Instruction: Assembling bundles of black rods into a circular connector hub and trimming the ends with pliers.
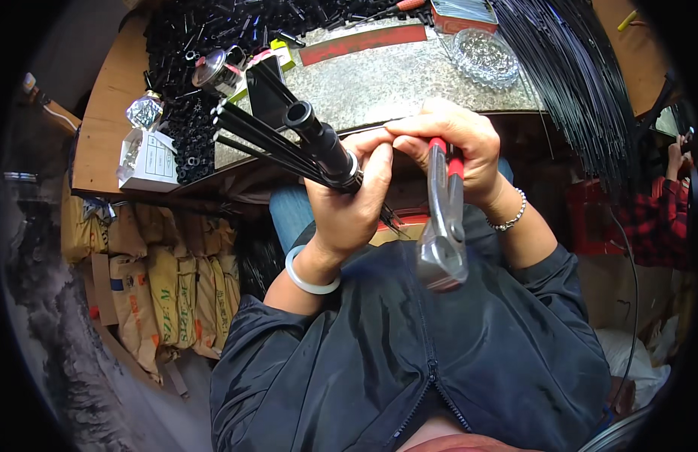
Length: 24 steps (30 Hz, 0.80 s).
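Note:
In my left hand (347,202) is what looks like a black umbrella frame (330,149): a hollow tubular piece with a metal ring, thin black ribs fanning out to the upper left. Their far ends carry small pale tips. My right hand (463,143) is closed round red-handled pliers (443,226), whose metal head hangs toward my jacket. Thumb and fingers of both hands meet in front of the table edge. Whatever is pinched between them is too small to make out. Several thin ends poke out below my left hand.
On the table (364,87) lie a heap of black parts (190,38), a glass dish (484,56), a red strip (364,44) and a bundle of black rods (567,83). A white box (149,160) stands at left. Sacks (164,301) line the lower left; another person's hand (675,157) shows far right.

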Each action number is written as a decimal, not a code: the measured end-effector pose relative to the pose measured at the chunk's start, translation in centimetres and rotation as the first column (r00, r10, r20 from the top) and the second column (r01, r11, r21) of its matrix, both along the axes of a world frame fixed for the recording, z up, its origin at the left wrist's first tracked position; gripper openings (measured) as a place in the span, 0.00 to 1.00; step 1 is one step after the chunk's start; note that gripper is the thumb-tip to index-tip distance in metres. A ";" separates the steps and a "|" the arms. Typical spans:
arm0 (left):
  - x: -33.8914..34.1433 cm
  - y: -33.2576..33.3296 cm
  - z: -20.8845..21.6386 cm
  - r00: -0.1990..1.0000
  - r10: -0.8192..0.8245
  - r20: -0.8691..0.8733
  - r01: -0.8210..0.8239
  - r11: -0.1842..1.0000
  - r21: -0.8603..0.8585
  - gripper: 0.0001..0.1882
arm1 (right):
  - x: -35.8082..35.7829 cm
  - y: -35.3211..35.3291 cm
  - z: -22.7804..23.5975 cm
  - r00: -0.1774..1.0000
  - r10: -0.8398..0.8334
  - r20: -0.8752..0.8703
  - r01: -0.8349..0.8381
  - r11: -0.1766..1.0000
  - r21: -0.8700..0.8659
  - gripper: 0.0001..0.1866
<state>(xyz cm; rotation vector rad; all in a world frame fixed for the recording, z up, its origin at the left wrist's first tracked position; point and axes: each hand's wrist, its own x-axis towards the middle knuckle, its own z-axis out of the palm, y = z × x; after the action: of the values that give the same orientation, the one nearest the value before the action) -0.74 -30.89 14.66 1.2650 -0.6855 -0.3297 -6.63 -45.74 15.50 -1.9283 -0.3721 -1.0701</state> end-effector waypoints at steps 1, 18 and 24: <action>0.1 0.0 0.0 1.000 -0.022 0.017 0.022 0.999 -0.024 0.09 | 0.0 0.2 -0.3 1.000 0.001 -0.001 -0.001 1.000 0.001 0.08; 0.5 -0.3 0.5 0.997 -0.051 0.060 0.050 0.999 0.014 0.10 | -0.5 1.3 0.5 0.969 -0.162 0.184 0.188 0.973 -0.135 0.10; 1.1 -0.5 -0.5 0.982 -0.081 0.170 0.093 0.993 -0.068 0.18 | 0.6 2.7 0.4 0.971 -0.108 0.212 0.134 0.985 -0.113 0.10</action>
<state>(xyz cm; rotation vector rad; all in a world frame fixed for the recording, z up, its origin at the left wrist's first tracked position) 0.38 -31.34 14.17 1.2017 -0.8904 -0.2689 -6.03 -43.09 15.91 -1.9781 -0.4508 -1.3606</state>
